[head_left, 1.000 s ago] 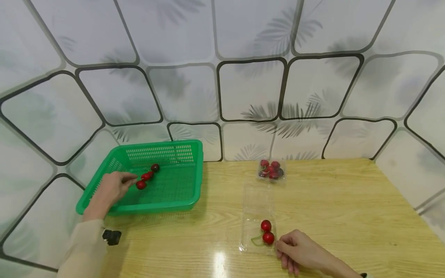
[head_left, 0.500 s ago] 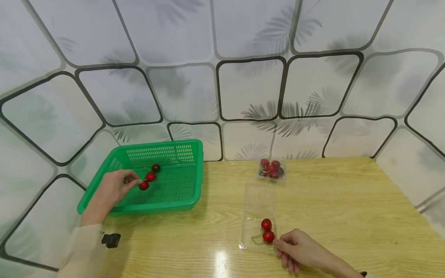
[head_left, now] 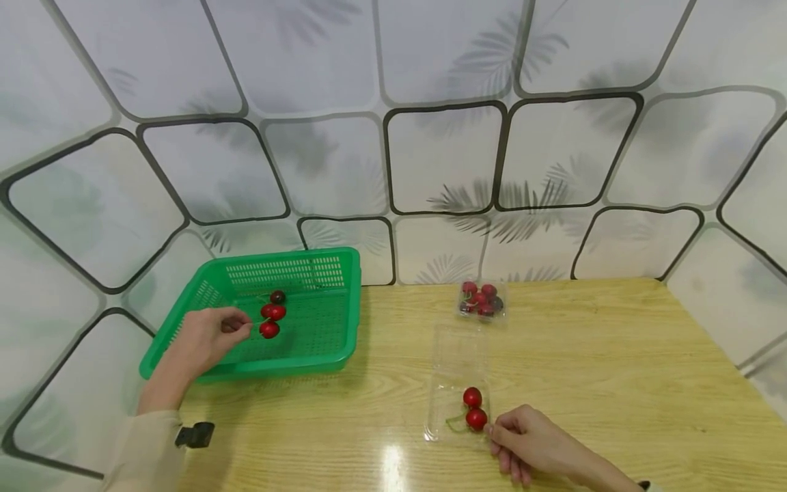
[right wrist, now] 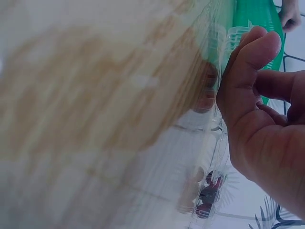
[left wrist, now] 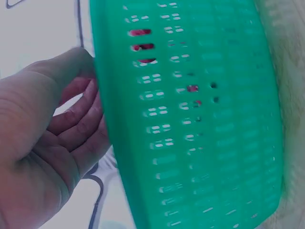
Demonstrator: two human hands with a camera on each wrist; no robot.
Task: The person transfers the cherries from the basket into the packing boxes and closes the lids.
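My left hand (head_left: pixel 205 338) reaches over the left side of the green basket (head_left: pixel 301 362). Its thumb and forefinger pinch the stem of a red cherry (head_left: pixel 269 329). More red cherries (head_left: pixel 278 311) and a dark cherry (head_left: pixel 277 297) lie just beyond. The left wrist view shows the basket wall hiding those fingertips, with red patches in its slots. At the lower right, my right hand (head_left: pixel 529 441) holds the near right edge of an opened clear plastic box (head_left: pixel 438 410), fingers curled. Two red cherries (head_left: pixel 476 419) with green stems sit inside it.
A second clear box (head_left: pixel 482 301), filled with several cherries, stands farther back near the wall. The wooden table (head_left: pixel 584 355) meets a patterned wall covering (head_left: pixel 443 157) behind. The basket's raised rim surrounds the cherries at left.
My left fingers have come together by the nearest cherry and lowered slightly; that cherry has shifted right, apart from the others. The right hand and its box have stayed put.
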